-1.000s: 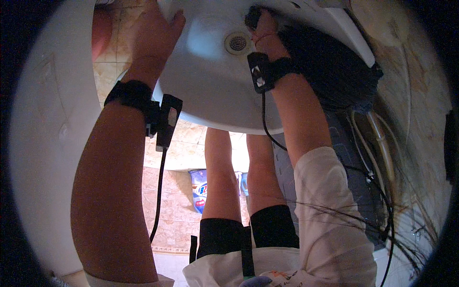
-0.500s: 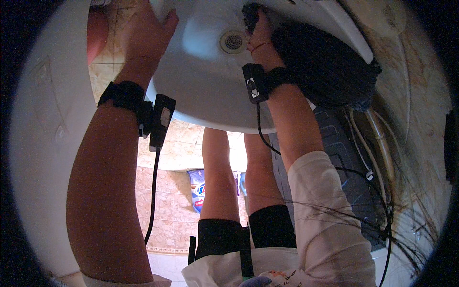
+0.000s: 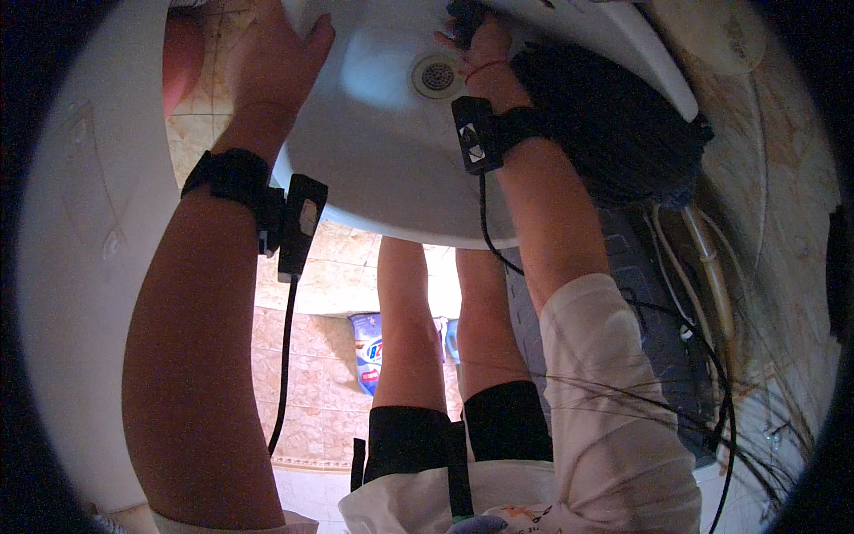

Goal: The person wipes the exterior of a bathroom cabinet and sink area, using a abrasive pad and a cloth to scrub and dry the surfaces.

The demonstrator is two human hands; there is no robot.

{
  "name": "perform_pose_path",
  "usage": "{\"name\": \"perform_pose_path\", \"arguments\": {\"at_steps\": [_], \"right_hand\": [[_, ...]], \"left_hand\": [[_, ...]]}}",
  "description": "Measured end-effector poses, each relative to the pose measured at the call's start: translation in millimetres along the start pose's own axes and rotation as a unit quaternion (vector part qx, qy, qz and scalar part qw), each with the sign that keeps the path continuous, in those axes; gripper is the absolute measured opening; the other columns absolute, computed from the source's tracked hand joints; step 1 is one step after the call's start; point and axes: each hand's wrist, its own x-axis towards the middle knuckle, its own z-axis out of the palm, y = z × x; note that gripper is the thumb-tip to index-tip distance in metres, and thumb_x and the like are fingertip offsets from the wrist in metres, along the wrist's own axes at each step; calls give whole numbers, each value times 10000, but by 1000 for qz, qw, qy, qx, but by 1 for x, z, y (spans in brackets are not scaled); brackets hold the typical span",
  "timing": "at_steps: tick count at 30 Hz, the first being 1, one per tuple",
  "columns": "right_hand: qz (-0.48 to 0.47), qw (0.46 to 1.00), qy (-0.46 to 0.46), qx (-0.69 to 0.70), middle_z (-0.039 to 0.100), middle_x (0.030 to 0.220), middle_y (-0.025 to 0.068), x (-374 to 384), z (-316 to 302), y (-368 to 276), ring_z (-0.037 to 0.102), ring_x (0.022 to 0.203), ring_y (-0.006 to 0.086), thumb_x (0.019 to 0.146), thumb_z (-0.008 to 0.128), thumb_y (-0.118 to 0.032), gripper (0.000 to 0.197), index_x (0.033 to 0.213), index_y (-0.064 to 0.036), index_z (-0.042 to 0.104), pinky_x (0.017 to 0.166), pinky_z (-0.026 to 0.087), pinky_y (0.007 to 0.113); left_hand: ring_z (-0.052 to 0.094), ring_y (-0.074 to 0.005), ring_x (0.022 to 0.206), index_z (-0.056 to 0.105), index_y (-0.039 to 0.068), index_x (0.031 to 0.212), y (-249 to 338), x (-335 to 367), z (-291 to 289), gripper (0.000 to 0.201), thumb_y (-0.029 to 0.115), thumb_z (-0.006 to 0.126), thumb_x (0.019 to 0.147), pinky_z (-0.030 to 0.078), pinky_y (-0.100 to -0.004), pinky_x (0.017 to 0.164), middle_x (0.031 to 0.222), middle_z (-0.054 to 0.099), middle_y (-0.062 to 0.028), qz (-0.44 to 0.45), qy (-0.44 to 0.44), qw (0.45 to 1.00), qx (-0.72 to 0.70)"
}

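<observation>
My left hand lies at the left rim of a white washbasin, thumb spread away from the palm. Its other fingertips run out past the top edge of the picture. Inside the basin, to the right of the round drain, my right hand is closed around a dark bunched cloth. One fingertip pokes out to the left of it. A large black fabric bundle hangs over the basin's right side, close by my right wrist. Both wrists carry black strapped devices with cables.
Pipes and hoses run below the basin at the right, beside a dark grey ribbed panel. A blue and white package lies on the tiled floor behind my legs. A red rounded object shows at the far left.
My right hand and forearm have shifted slightly up and away, with the dark cloth still held. A fingertip now shows to the cloth's left. The left hand stays nearly still.
</observation>
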Motion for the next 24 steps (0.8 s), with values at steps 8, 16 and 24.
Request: {"name": "perform_pose_path", "arguments": {"at_steps": [8,16,24], "right_hand": [[-15,933,-1,359,623,874,57,-34,33,0,597,772,227,853,485,-336,270,918,-94,586,609,522,388],[-19,906,-65,419,630,884,81,-46,41,-10,608,787,249,836,505,-367,288,896,-106,610,656,527,433],[-41,968,21,247,626,905,88,-59,38,-26,602,787,249,830,521,-364,295,924,-95,600,672,518,428]], "left_hand": [[554,-383,919,407,1,1191,-2,-7,-5,626,390,635,756,469,-435,772,1033,536,-221,-75,-68,994,41],[570,-388,882,419,1,1163,1,-4,-6,631,423,640,750,482,-432,733,1002,550,-234,-55,-50,997,13],[563,-372,944,381,23,1214,6,-2,-13,659,406,645,746,481,-420,757,1084,534,-239,-155,-151,976,26]]}}
